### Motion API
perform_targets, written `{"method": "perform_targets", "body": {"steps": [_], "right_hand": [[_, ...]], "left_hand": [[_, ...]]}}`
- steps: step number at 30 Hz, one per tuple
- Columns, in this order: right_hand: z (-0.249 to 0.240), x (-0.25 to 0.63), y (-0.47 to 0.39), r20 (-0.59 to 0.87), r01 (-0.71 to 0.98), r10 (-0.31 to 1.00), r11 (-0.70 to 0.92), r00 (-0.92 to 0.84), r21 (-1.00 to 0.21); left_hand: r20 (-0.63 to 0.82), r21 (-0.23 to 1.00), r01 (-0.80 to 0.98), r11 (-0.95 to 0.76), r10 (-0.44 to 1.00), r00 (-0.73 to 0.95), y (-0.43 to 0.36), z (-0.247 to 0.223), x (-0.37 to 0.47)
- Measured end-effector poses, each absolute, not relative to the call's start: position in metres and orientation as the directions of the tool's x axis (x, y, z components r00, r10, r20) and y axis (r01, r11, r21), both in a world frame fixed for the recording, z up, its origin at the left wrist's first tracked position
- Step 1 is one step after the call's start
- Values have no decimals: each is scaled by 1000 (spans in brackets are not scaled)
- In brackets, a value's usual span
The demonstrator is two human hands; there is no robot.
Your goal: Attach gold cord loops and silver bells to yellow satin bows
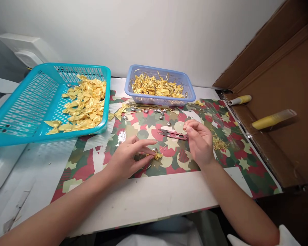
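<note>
My left hand [133,153] pinches a small yellow ribbon bow [158,156] low over the patterned sheet. A silver jingle bell [155,150] sits against that bow, and a loop of thin cord or wire hangs below my fingers. From the bow, a thin gold cord [169,143] runs taut up to my right hand [199,138], whose thumb and fingertips are closed on its end. Thread snips with red handles [178,136] lie on the sheet between my hands, close to the right one. Several loose silver bells [161,118] are scattered behind them.
A teal basket [108,99] of yellow bows stands at left. Farther back, a lavender basket [164,100] holds bows with gold cords. Cut gold cord scraps [219,142] lie right of my right hand. Two yellow tubes [273,119] jut out beside a cardboard wall [279,68].
</note>
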State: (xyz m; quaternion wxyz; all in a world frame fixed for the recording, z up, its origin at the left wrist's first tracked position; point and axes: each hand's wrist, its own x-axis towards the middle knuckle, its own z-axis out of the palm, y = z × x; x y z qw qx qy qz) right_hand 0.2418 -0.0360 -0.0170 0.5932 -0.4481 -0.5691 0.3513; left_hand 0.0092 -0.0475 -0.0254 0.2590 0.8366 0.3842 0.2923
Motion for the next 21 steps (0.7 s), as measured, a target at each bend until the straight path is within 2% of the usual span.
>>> {"method": "perform_targets", "body": {"steps": [1, 3, 5, 7, 10, 12, 21], "right_hand": [[-17, 243, -35, 354, 122, 929, 341, 111, -932], [-15, 243, -36, 368, 286, 917, 315, 152, -905], [-12, 239, -39, 448, 493, 878, 319, 166, -809], [-9, 233, -44, 520, 605, 854, 404, 21, -686], [-8, 222, -53, 469, 588, 811, 580, -351, -563], [-10, 216, -58, 431, 585, 779, 627, -455, -515], [-18, 208, -61, 454, 640, 778, 622, -435, -452]], "left_hand": [[288, 657, 494, -569, 795, 534, -48, -25, 9], [279, 656, 503, -562, 800, 531, -48, -25, 10], [279, 655, 505, -562, 801, 530, -48, -24, 10], [286, 654, 505, -564, 802, 524, -48, -24, 11], [305, 654, 499, -569, 802, 514, -48, -24, 12], [325, 653, 493, -575, 800, 503, -48, -25, 12], [408, 621, 480, -620, 778, 478, -49, -25, 14]]}}
